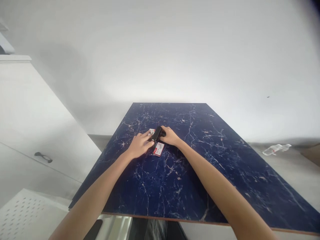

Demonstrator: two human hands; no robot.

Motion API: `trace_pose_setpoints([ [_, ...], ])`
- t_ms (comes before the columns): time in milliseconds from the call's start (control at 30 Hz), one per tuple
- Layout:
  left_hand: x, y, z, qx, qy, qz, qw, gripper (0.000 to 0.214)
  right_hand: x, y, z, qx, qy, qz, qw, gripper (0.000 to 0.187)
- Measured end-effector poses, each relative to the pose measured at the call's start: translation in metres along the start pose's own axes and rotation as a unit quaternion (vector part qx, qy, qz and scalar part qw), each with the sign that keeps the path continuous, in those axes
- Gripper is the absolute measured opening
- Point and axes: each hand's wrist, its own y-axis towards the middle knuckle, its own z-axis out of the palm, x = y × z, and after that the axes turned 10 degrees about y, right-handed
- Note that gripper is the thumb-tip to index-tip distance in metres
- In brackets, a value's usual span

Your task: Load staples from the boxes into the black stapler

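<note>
A black stapler (156,134), small in the picture and partly covered by fingers, is on the blue table between my two hands. My right hand (169,136) curls its fingers round the far right side of it. From the left, my left hand (140,145) has its thumb and fingertips against the stapler. A small red and white box (158,149) lies just in front of the stapler. Behind my left fingertips, part of another red and white piece (152,131) shows; its full shape is hidden.
The dark blue marbled tabletop (155,186) reaches back to a white wall (170,60). A white cabinet (30,110) with a dark handle stands at the left, above a white perforated surface (22,213). Clear plastic bottles (276,149) lie on the floor to the right.
</note>
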Motion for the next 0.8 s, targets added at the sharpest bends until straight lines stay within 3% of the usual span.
trace_pose_setpoints([
  [67, -0.016, -0.009, -0.004, 0.026, -0.011, 0.034, 0.999, 0.055, -0.004, -0.032, -0.022, 0.009, -0.007, 0.003, 1.0, 0.046],
  [167, -0.036, -0.016, -0.006, 0.024, -0.037, 0.032, 0.999, 0.054, -0.009, -0.075, -0.051, 0.011, -0.008, 0.03, 0.999, 0.059],
  [267, -0.048, -0.019, -0.004, -0.003, -0.029, -0.002, 1.0, 0.047, -0.011, -0.099, -0.062, -0.009, -0.025, 0.058, 0.998, 0.049],
  [367, -0.055, -0.02, -0.004, -0.04, -0.025, -0.056, 0.997, 0.036, -0.01, -0.107, -0.062, -0.017, -0.028, 0.067, 0.997, 0.044],
  [467, -0.062, -0.013, -0.008, -0.062, -0.036, -0.071, 0.995, 0.035, -0.004, -0.111, -0.065, -0.033, 0.006, 0.06, 0.998, 0.078],
  [533, -0.068, -0.004, -0.007, -0.054, -0.027, -0.014, 0.998, 0.039, 0.002, -0.115, -0.07, -0.059, 0.019, 0.03, 0.998, 0.092],
  [600, -0.072, 0.005, -0.001, -0.044, -0.005, 0.049, 0.998, 0.04, 0.01, -0.119, -0.075, -0.092, 0.022, -0.006, 0.995, 0.085],
  [700, -0.07, 0.011, 0.009, -0.048, 0.018, 0.061, 0.997, 0.032, 0.017, -0.122, -0.077, -0.131, 0.036, -0.019, 0.991, 0.071],
  [800, -0.062, 0.008, 0.014, -0.053, -0.017, 0.03, 0.998, 0.03, 0.014, -0.12, -0.075, -0.062, 0.065, 0.015, 0.996, 0.07],
])
